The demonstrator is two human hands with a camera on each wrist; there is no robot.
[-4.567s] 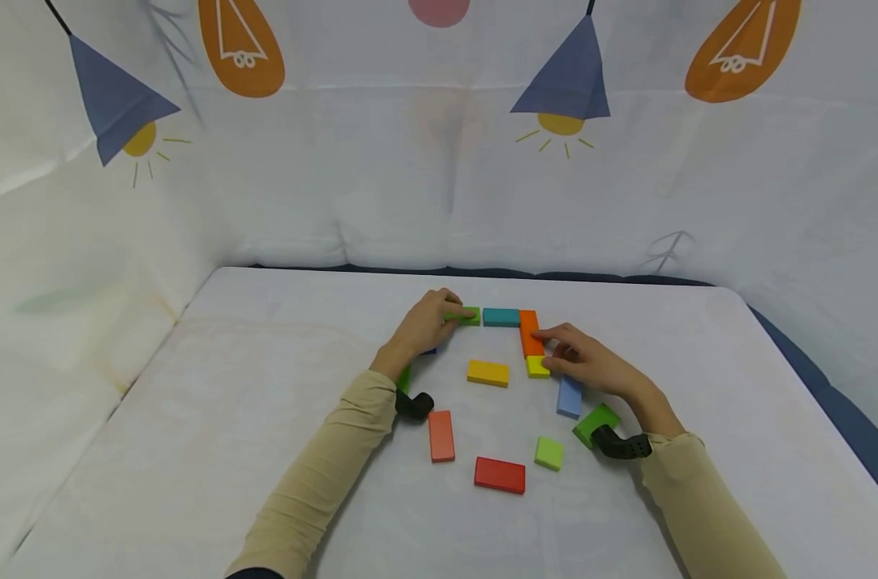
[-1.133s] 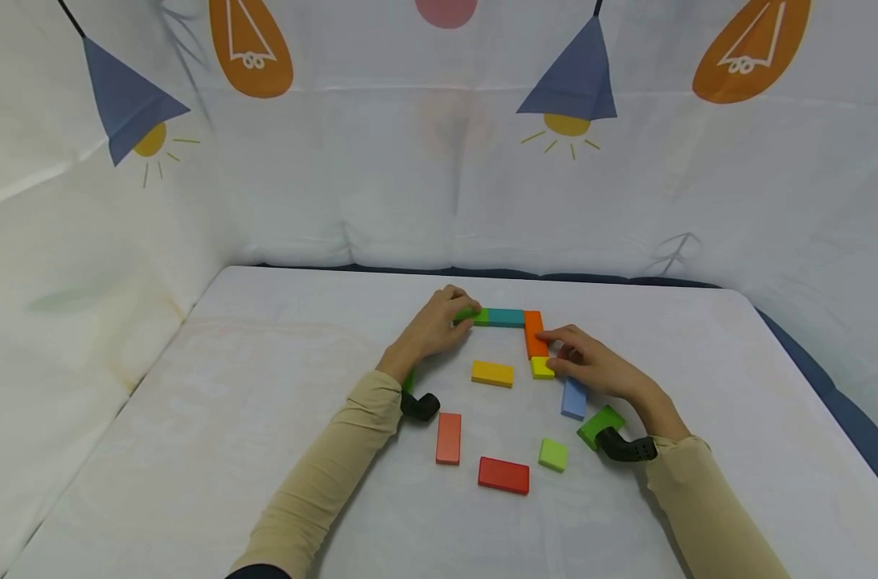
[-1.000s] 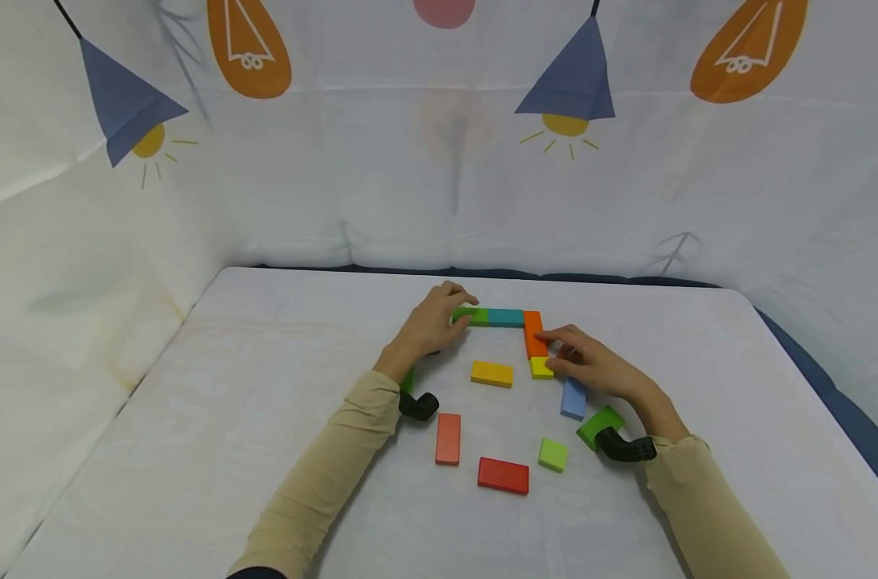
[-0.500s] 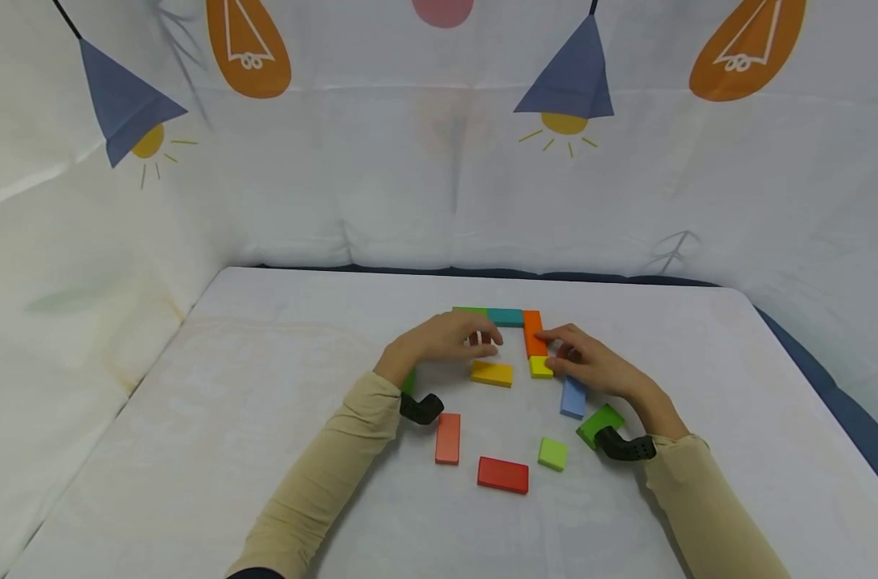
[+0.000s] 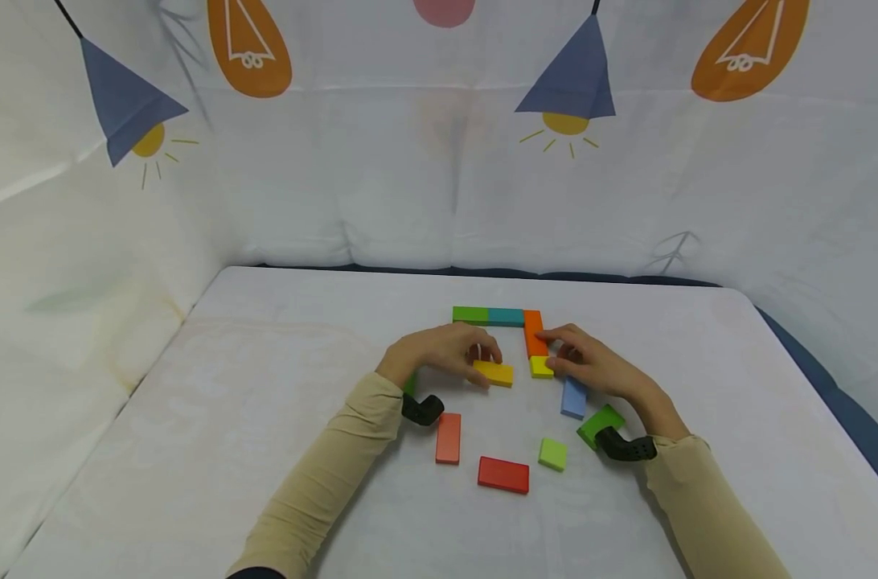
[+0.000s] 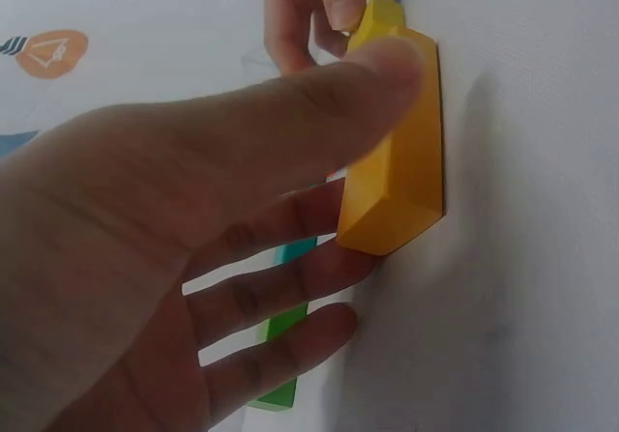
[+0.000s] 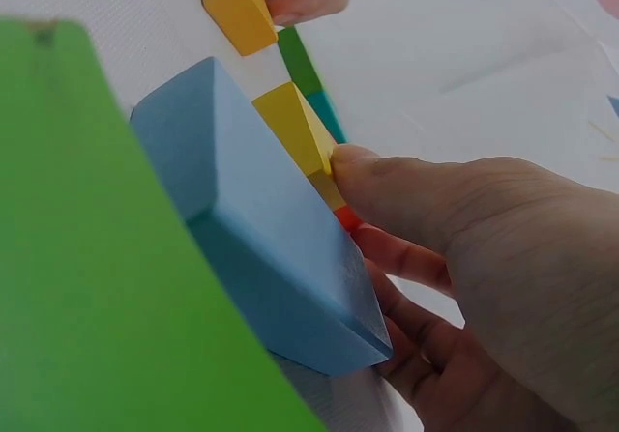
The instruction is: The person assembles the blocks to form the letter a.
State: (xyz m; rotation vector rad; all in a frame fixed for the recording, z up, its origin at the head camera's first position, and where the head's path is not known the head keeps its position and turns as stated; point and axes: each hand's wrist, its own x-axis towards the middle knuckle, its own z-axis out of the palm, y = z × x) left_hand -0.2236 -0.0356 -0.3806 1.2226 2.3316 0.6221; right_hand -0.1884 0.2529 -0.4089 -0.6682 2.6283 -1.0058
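Observation:
My left hand (image 5: 475, 359) pinches a long yellow block (image 5: 494, 373) lying on the white table (image 5: 280, 378); in the left wrist view the thumb (image 6: 377, 70) lies on one long side of this yellow block (image 6: 401, 176) and the fingers on the other. My right hand (image 5: 555, 354) rests by a small yellow square (image 5: 537, 367) and an orange block (image 5: 532, 333). In the right wrist view its thumb (image 7: 387, 181) touches the yellow square (image 7: 295, 123). A green block (image 5: 470, 314) and a teal block (image 5: 506, 317) form a row that meets the orange block's far end.
A light blue block (image 5: 573, 397) and a green block (image 5: 596, 421) lie under my right wrist. A lime square (image 5: 552, 453), a red block (image 5: 503, 474) and a salmon block (image 5: 448, 438) lie nearer me. Printed fabric walls enclose the table.
My left hand pushed the green block against the teal one, let it go, and moved nearer to take hold of the long yellow block. My right hand has stayed put.

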